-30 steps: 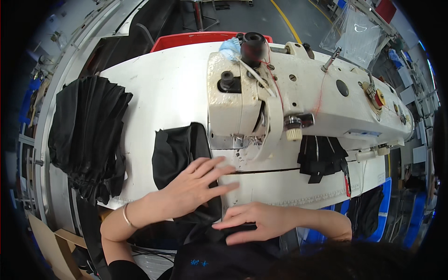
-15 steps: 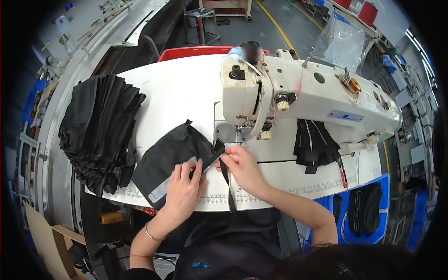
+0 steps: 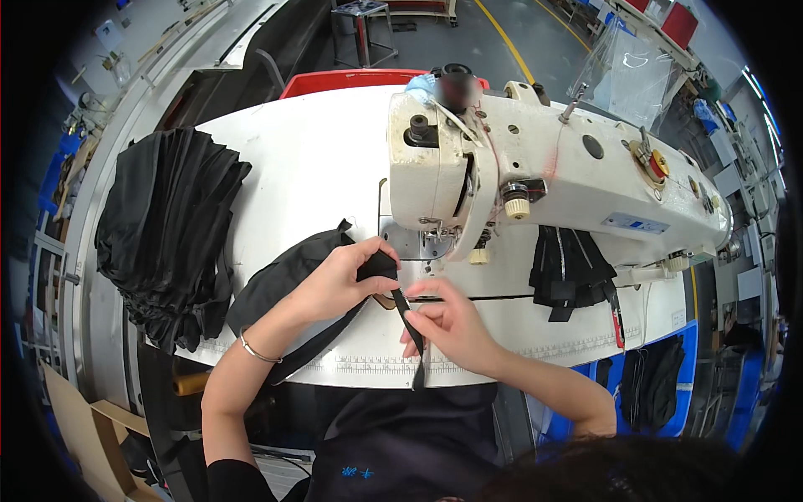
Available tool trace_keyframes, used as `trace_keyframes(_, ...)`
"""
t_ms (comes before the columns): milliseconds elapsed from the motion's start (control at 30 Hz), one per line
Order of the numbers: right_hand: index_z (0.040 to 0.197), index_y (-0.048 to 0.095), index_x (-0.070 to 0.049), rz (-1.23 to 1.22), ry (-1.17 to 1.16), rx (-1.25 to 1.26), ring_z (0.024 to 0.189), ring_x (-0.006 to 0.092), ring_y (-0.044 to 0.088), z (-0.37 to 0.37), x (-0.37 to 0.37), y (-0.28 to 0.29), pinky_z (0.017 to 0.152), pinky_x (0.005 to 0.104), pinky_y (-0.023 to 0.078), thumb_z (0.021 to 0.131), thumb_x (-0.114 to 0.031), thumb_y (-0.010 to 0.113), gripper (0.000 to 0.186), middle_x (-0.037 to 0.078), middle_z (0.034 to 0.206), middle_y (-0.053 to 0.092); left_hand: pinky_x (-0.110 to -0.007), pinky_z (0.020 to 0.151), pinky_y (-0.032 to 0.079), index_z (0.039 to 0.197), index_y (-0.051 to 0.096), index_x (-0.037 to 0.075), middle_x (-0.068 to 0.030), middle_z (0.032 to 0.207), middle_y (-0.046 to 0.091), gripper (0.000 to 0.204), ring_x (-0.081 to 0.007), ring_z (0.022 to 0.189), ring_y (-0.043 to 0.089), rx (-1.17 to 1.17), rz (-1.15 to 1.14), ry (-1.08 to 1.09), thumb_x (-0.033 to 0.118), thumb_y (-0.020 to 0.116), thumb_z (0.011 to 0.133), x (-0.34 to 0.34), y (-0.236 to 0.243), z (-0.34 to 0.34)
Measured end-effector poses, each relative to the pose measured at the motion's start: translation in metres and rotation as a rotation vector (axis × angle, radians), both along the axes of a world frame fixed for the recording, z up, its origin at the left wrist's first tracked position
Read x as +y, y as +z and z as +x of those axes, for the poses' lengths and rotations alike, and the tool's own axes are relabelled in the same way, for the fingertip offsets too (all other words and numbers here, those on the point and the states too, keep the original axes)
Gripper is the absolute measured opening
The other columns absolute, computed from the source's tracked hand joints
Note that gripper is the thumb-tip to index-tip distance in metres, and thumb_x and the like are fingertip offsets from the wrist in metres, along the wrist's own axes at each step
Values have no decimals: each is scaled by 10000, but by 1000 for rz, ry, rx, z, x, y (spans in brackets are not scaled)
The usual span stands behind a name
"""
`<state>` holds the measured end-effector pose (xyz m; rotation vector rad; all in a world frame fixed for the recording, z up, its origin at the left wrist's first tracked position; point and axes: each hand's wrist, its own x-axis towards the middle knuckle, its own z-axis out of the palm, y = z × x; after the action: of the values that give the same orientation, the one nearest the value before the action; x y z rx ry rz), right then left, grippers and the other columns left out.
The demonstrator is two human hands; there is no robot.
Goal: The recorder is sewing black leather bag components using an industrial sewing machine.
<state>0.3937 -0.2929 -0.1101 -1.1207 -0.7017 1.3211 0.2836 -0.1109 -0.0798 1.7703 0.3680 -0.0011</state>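
My left hand (image 3: 339, 284) pinches the upper right corner of a black fabric piece (image 3: 276, 276), folding it up between thumb and fingers. The rest of that piece lies on the white table, partly under my wrist. From the held corner a narrow black strip (image 3: 420, 356) runs down toward the table's front edge. The fingers of my right hand (image 3: 456, 326) are closed on this strip, just below my left fingertips. Both hands are in front of the sewing machine (image 3: 535, 159), apart from its needle and presser foot (image 3: 437, 233).
A tall stack of black fabric pieces (image 3: 167, 234) stands at the left. To the right lie black zipper strips (image 3: 569, 268) and a red-handled tool (image 3: 619, 322). A blue bin (image 3: 691, 351) with black pieces is at lower right, a red tray (image 3: 351, 80) behind the table.
My left hand has moved up and right from the fabric's middle to its corner, lifting and folding it. My right hand has shifted down from the corner onto the strip.
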Motion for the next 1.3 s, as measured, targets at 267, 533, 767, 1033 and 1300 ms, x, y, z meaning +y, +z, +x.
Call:
trace_keyframes(267, 1026, 607, 31, 735, 87, -1780, 886, 220, 578, 22, 7, -16, 804, 348, 494, 707, -60, 595, 332, 101, 994, 600, -366, 668, 446, 987, 531, -19, -170, 769, 544, 200, -316, 725, 565, -121, 419, -46, -9, 611, 804, 11, 1, 14)
trace_keyframes(533, 1055, 573, 32, 576, 199, -2596, 924, 230, 561, 67, 21, -35, 813, 354, 489, 794, -118, 504, 309, 144, 1113, 563, -396, 995, 358, 1142, 551, 3, -213, 1200, 522, 457, -395, 1108, 470, -358, 143, 6, 30, 665, 700, 48, -54, 76)
trace_keyframes(767, 1138, 590, 23, 699, 416, -2899, 691, 97, 437, 73, 12, -24, 617, 187, 410, 804, -70, 519, 353, 49, 1069, 591, -407, 1001, 348, 1145, 548, 2, -211, 1206, 515, 462, -393, 1133, 450, -326, 176, -22, 29, 667, 699, 51, -85, 79)
trace_keyframes(1033, 1149, 568, 20, 565, 295, -2572, 726, 100, 430, 70, 16, -19, 660, 221, 399, 847, -65, 466, 330, 41, 993, 579, -421, 1009, 334, 1148, 543, 2, -208, 1214, 506, 470, -391, 1165, 423, -327, 266, -57, 27, 669, 696, 56, -92, 70)
trace_keyframes(1300, 1034, 597, 97, 772, 396, -2020, 1052, 278, 587, 39, -12, -4, 927, 413, 455, 730, -147, 548, 392, 195, 1104, 608, -470, 1020, 295, 1182, 500, 31, -227, 1277, 401, 517, -422, 1221, 346, -131, 835, 21, 88, 681, 701, 5, -9, 6)
